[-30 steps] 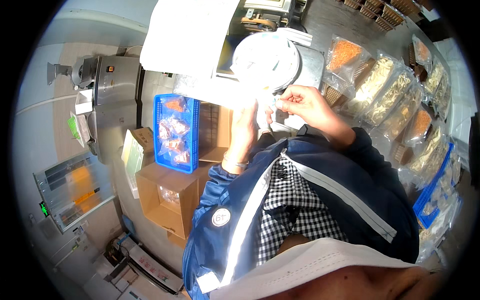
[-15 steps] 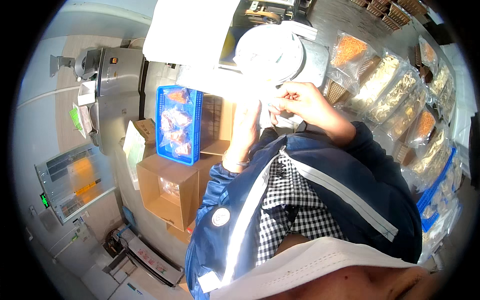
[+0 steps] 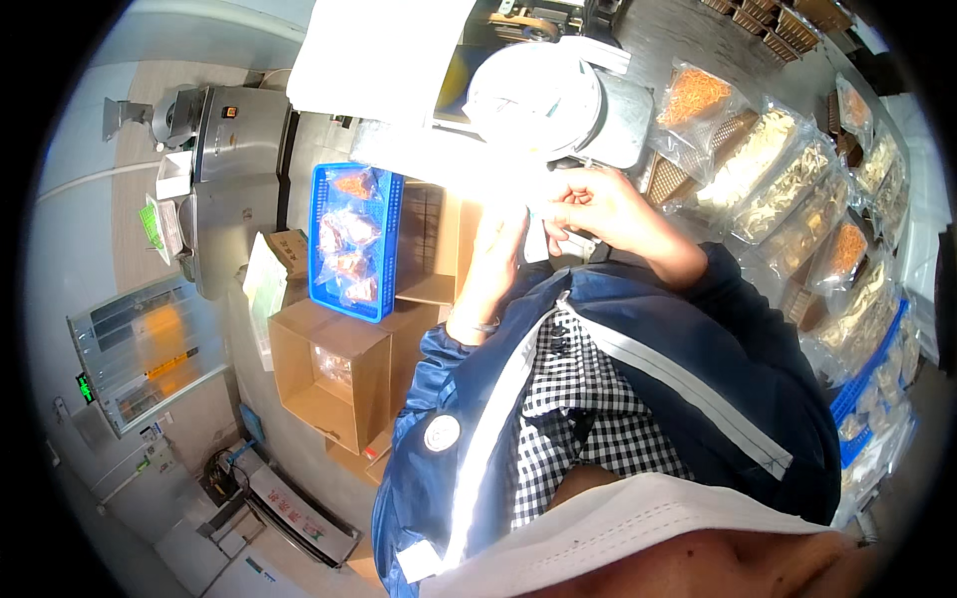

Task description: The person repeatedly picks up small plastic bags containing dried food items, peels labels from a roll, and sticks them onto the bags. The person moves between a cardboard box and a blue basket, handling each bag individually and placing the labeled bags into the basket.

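Both hands meet in strong glare at the front of a metal worktop. Between them is a small white strip, perhaps paper or plastic; its exact kind is washed out. My left hand is closed at its left side, thumb against it, the fingertips lost in the light. With bent, pinching fingers, my right hand holds the strip from the right. Just beyond the hands sits a round white bowl with something pale inside, hard to make out. It rests on a grey metal stand.
Left of my hands, a blue basket with bagged reddish food stands on cardboard boxes. A white sheet is at the far left of the worktop. Clear bags of dried food and brown baskets line the right.
The white strip shows more plainly below my fingers, its end hanging lower between the hands. My right hand has shifted slightly; my left stays nearly in place.
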Motion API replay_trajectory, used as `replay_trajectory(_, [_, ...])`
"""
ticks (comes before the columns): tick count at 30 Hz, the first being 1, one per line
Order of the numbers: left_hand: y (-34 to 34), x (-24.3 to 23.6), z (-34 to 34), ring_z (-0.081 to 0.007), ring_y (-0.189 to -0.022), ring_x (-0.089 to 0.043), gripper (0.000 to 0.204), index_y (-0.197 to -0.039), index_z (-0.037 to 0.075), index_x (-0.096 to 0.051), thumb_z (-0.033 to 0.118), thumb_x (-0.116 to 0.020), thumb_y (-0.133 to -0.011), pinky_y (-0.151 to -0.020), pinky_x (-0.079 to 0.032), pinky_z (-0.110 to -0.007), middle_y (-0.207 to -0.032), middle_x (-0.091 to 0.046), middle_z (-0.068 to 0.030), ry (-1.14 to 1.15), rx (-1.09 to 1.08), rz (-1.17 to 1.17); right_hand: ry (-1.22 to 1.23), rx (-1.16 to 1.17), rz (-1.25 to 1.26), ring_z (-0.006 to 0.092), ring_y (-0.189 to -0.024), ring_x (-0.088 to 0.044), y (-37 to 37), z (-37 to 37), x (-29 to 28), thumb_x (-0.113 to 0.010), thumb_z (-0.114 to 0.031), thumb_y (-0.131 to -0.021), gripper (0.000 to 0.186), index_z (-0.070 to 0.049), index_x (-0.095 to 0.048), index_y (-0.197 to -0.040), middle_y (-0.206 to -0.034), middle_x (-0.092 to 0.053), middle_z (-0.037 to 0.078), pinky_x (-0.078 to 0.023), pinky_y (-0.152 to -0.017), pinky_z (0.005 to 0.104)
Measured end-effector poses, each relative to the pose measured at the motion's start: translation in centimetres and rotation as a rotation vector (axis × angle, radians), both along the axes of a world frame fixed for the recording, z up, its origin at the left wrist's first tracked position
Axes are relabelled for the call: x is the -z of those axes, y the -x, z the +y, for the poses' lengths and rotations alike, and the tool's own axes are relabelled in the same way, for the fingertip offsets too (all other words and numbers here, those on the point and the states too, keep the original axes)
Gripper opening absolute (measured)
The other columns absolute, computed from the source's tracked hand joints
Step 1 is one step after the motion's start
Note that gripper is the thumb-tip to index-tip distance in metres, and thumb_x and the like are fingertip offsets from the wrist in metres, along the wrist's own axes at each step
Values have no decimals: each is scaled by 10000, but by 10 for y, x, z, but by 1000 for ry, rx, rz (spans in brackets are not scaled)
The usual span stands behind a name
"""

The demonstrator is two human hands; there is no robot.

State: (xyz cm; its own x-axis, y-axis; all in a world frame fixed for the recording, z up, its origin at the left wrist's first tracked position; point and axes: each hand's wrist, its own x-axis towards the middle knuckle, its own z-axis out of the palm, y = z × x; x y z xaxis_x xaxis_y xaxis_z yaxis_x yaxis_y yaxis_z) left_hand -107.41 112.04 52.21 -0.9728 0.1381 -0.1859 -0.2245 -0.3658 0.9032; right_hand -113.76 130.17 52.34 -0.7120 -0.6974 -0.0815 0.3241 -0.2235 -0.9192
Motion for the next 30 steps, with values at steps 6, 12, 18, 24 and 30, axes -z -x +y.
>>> replay_trajectory(6, [-9,22,-4,-211,-760,-649,310,-1277,6,-453,225,-435,-1058,-715,-544,-336,-923,-652,-156,-27,50,-32,-56,-99,-40,134,-716,-630,0,-4,13,-614,-96,-978,104,3,-596,-951,-778,-627,59,-494,-643,256])
replay_trajectory(12, [-10,26,-28,-192,-760,-663,245,-1141,8,-508,231,-504,-1039,-731,-539,-321,-985,-702,-168,-7,-135,-151,-757,358,754,268,-913,-650,65,-7,37,-677,-249,-910,308,-37,-627,-1129,-970,-664,107,-499,-851,387])
replay_trajectory(18, [-4,21,-36,-198,-810,-676,276,-1215,12,-495,198,-543,-1017,-768,-545,-328,-1066,-679,-163,-89,-268,-212,-1141,516,1461,282,-971,-600,129,-55,69,-703,-238,-782,263,-60,-704,-975,-916,-644,95,-441,-869,434])
replay_trajectory(24, [6,41,-57,-230,-906,-669,420,-1379,-9,-422,148,-535,-1006,-847,-545,-365,-1134,-645,-168,-179,-298,-231,-859,713,1190,320,-845,-649,144,-27,52,-611,-214,-913,204,-67,-744,-961,-856,-666,119,-496,-742,422])
replay_trajectory(30, [32,20,-43,-225,-1086,-605,359,-1266,-31,-539,202,-561,-995,-964,-475,-380,-1244,-614,-160,-247,-321,-243,-901,612,1169,296,-747,-616,96,-26,2,-651,-174,-889,154,-27,-695,-908,-812,-618,127,-502,-677,395])
